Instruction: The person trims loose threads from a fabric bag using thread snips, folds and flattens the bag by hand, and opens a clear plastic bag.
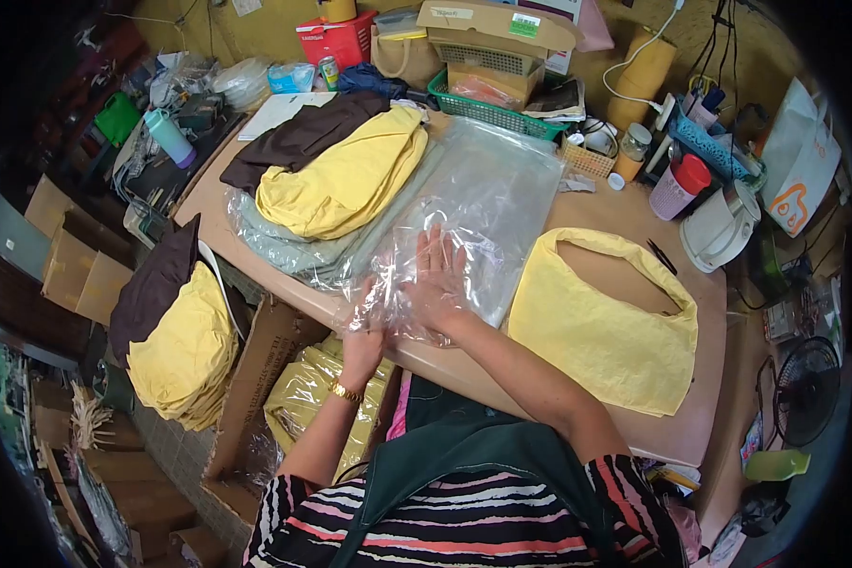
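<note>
A clear plastic bag (412,251) lies at the table's front edge, over a stack of flat clear bags (502,180). My right hand (435,284) rests flat on the stack with fingers stretched out; shiny film lies around it, and I cannot tell whether the hand is inside the bag. My left hand (365,308) is closed on the near left part of the bag, its fingertips partly hidden by glare. Right of the bags lies a flat yellow cloth bag (596,327) with a looped handle. Folded yellow cloth bags (346,180) with dark brown parts (293,142) lie behind my left hand.
Below the table, a cardboard box (246,407) holds yellow items in clear plastic (317,402). More yellow and brown bags (180,341) are piled at the left. A green basket (502,118), a pink cup (677,189) and a white kettle (719,232) line the back and right.
</note>
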Available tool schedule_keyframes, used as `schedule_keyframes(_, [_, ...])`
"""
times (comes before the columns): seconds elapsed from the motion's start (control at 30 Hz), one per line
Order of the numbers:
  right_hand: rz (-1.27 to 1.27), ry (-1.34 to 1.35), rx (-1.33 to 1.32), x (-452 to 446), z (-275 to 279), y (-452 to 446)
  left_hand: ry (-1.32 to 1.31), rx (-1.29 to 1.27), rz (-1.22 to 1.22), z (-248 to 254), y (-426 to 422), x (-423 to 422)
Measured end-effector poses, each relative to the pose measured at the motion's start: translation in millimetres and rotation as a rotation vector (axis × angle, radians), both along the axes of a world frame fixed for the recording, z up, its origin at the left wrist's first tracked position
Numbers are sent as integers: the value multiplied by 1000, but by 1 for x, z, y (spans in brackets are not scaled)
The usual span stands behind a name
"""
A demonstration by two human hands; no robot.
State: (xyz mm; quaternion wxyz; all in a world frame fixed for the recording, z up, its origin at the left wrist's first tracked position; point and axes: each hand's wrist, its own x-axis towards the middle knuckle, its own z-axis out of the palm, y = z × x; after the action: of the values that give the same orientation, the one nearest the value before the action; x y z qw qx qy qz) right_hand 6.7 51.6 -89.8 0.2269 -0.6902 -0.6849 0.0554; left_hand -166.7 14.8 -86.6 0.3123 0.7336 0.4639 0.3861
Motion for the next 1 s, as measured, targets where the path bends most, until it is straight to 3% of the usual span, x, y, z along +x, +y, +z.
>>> schedule_keyframes(0.07, [29, -107, -62, -8, 3, -7, -147, -47, 26, 11, -3, -1])
schedule_keyframes(0.13, [84, -51, -165, -10, 39, -23, -17, -519, 65, 30, -2, -11])
schedule_keyframes(0.17, [105, -35, -229, -9, 49, -22, 216, -418, 91, 39, -7, -6])
schedule_keyframes(0.2, [123, -19, -289, -7, 55, -17, 221, -410, 84, 38, -7, -5])
schedule_keyframes(0.27, [70, 10, -231, -1, 43, -2, 547, 537, 77, 31, -15, -4])
schedule_keyframes(0.3, [19, 19, -155, 1, 44, 3, 475, -38, 19, 34, -13, -6])
schedule_keyframes(0.33, [-31, 27, -77, 2, 45, 5, 475, -39, 14, 36, -12, -5])
schedule_keyframes(0.4, [4, 25, -52, -6, 51, -10, -16, -466, 66, 43, -9, -5])
schedule_keyframes(0.43, [97, -18, -146, -13, 60, -23, -12, -460, 63, 43, -8, -4])
schedule_keyframes(0.53, [199, -122, -217, -14, 47, -22, -775, -742, 30, 29, -15, 1])
schedule_keyframes(0.57, [204, -69, -201, -8, 42, -13, -759, -795, 58, 17, -12, -5])
schedule_keyframes(0.67, [165, 63, -190, 5, 48, 1, -801, -706, 12, 47, -24, -8])
schedule_keyframes(0.73, [-34, 43, -32, 13, 32, 12, -748, -700, -31, 33, -24, -21])
schedule_keyframes(0.8, [-17, 48, 40, 0, 29, 1, -568, -707, -70, 26, -24, -28])
schedule_keyframes(0.87, [138, 13, -130, -20, 58, -25, -575, -683, -51, 33, -30, -20])
schedule_keyframes(0.93, [187, 37, -136, -8, 57, -20, 331, -468, -61, 77, -44, -13])
schedule_keyframes(0.97, [152, -4, -156, 2, 56, -10, 842, -178, -92, 78, -48, -17])
schedule_keyframes(1.0, [119, -44, -174, 10, 53, -1, 845, -178, -97, 88, -51, -21])
